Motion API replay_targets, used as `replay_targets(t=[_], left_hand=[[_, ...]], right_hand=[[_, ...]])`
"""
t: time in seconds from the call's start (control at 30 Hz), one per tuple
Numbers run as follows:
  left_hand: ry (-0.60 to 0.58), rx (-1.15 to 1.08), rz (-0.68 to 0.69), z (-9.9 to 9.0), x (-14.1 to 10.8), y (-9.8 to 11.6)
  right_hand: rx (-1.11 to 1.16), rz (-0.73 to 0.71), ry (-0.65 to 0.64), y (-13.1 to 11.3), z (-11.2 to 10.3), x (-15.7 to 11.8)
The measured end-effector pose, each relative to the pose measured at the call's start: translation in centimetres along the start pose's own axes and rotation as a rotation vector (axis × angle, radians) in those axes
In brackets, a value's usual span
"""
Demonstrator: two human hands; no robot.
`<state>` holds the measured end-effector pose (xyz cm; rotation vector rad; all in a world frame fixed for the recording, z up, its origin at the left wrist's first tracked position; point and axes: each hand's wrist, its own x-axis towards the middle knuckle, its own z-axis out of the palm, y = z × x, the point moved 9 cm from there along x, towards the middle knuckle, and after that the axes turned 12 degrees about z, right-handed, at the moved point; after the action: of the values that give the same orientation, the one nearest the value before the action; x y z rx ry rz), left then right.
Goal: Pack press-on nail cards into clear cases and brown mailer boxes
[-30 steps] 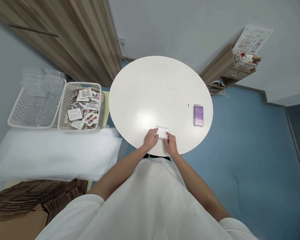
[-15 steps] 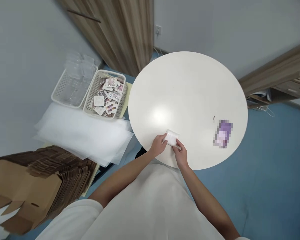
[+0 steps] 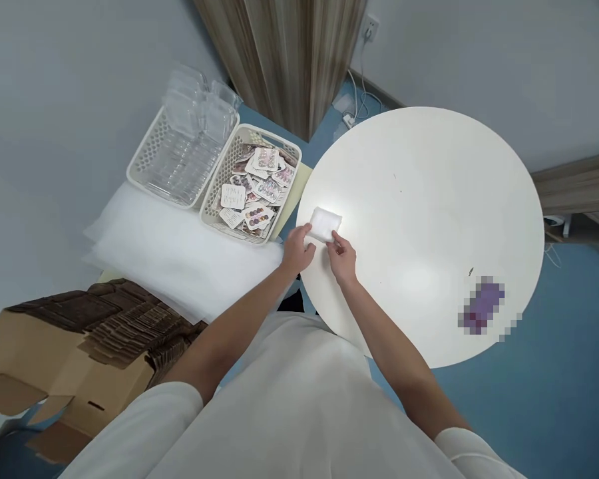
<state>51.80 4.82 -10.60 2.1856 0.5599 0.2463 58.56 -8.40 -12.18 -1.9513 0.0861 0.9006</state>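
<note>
A small white wrapped packet (image 3: 324,224) lies on the round white table (image 3: 429,199), by its left edge. My left hand (image 3: 297,250) is at the packet's lower left corner, thumb and fingers apart, with a fingertip close to it. At the lower right corner, my right hand (image 3: 342,258) pinches the packet's edge between thumb and fingers. What is inside the packet is hidden.
Left of the table are a basket of patterned cards (image 3: 259,186), a basket of clear plastic boxes (image 3: 180,159), white foam sheets (image 3: 180,246) and folded brown cartons (image 3: 64,359). A blurred purple object (image 3: 484,306) lies on the table's right side.
The view has shifted left. Both hands and the packet are now nearer the table's left edge and the baskets. My left hand's grip on the packet has loosened.
</note>
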Motion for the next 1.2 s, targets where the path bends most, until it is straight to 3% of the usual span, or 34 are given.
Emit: replay_targets(t=[0.17,0.4,0.7,0.87,1.0,1.07,1.13,1.2], left_hand=[[0.026,0.079,0.031,-1.1,2.5,-1.4],[0.049,0.048,0.088,-0.6,2.4,-1.6],[0.045,0.063,0.101,-1.4,2.1,-0.7],[0.032,0.142,0.075,-1.6,-1.4,1.4],[-0.047,0.259,0.080,-1.3,-6.0,3.5],[-0.170,0.318,0.124,-0.7,-8.6,4.5],[-0.418,0.320,0.172,0.8,-11.6,5.1],[-0.630,0.350,0.102,1.5,-14.6,4.4]], right_hand=[[0.061,-0.063,0.038,-1.7,2.2,1.7],[0.099,-0.128,0.092,-1.4,1.5,2.3],[0.055,-0.159,-0.012,-2.4,0.8,1.1],[0.049,-0.247,-0.013,-2.7,-1.7,-2.5],[0.142,-0.212,-0.035,-0.1,-3.3,-5.3],[0.181,-0.168,-0.066,1.8,-3.3,-6.2],[0.203,-0.123,-0.098,3.5,-2.6,-6.9],[0.215,-0.091,-0.143,4.7,-1.6,-7.7]])
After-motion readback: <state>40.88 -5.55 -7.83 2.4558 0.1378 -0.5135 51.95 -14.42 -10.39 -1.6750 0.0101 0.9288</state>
